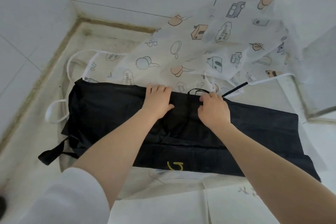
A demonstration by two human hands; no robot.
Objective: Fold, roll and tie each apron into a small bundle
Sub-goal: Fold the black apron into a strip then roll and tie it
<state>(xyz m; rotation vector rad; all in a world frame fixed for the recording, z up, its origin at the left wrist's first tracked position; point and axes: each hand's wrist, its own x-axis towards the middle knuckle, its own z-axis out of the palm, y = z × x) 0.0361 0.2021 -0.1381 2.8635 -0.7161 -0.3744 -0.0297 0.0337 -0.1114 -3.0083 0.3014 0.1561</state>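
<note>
Fold step in hand, roll not yet begun. Black apron (254,132) spread as a wide band across the worktop (27,142), lying over a white printed apron (163,56) that reaches to the far right and partly up the wall. Black strap (52,152) trailing off near left; thin black tie (234,89) poking out at far edge, right of centre.

Left hand (158,100) flat, fingers straight, pressing the far edge. Right hand (213,109) just beside it, fingers curled; seems to pinch the black neck loop (197,91) at the far edge, but can't tell for sure.

Next, prob.: tuck loop & ties inside the band, smooth creases, then roll tight from one end, keeping a tie free for the knot. Loose straps = main snag risk.
</note>
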